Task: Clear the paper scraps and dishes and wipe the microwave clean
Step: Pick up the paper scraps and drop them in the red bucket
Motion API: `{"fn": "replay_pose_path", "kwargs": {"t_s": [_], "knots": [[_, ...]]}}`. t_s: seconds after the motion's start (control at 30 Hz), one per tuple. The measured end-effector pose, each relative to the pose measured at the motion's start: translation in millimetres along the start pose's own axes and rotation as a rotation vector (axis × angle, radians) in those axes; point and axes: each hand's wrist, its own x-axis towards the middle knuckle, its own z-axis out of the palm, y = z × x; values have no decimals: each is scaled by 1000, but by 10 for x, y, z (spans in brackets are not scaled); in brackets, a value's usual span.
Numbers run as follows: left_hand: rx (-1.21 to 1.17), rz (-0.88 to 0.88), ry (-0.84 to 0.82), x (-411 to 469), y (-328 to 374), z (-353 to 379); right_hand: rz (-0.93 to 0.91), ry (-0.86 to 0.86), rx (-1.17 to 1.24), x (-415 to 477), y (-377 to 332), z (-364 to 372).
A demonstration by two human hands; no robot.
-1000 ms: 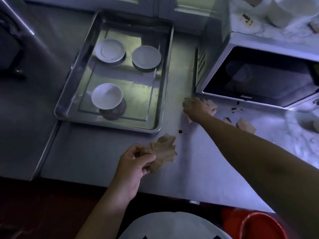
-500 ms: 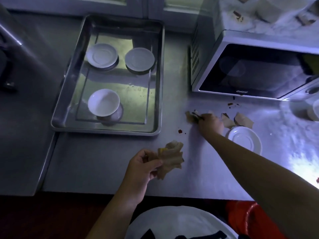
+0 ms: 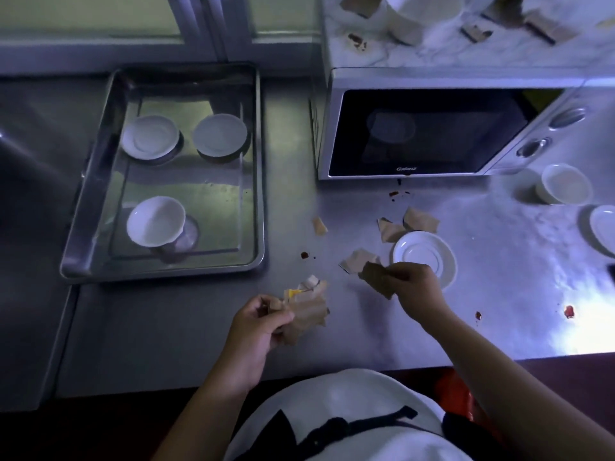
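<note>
My left hand [image 3: 256, 331] grips a bunch of brown paper scraps [image 3: 307, 309] above the counter's front. My right hand [image 3: 412, 282] pinches a brown paper scrap [image 3: 374, 277] just left of a white saucer [image 3: 424, 257]. More scraps lie on the counter: one [image 3: 354, 261] beside my right hand, a small one [image 3: 319, 225], and two [image 3: 419, 221] behind the saucer. The microwave [image 3: 429, 131] stands at the back with its door closed; scraps and white dishes [image 3: 422, 8] sit on its top. A metal tray [image 3: 90, 181] on the left holds two saucers and a bowl [image 3: 155, 221].
Red-brown sauce spots mark the steel counter [image 3: 199, 327] near the microwave front [image 3: 396, 194], left of the scraps [image 3: 304, 255] and at the right [image 3: 569, 311]. A white cup [image 3: 564, 184] and another dish [image 3: 602, 227] sit at the far right. A red bucket [image 3: 456, 390] is below the counter edge.
My right hand picked up a scrap from in front of the microwave and drew back toward me, beside the saucer. My left hand kept its bunch of scraps. The view shifted right.
</note>
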Motion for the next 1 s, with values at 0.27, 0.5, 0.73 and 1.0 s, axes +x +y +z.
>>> {"fn": "replay_pose_path", "kwargs": {"t_s": [0.27,0.5,0.73,1.0], "knots": [[58,25,64,-181,-90,324,-337,-199,-541,581,-10,-207],[-17,37,153,-390,-183,369,-483,-349,-985,1036,-104,198],[-99,71,207,-587,-342,329,-559,-290,-899,1033,143,263],[-112,97,234,-710,-400,366,-555,-265,-888,953,93,284]]}}
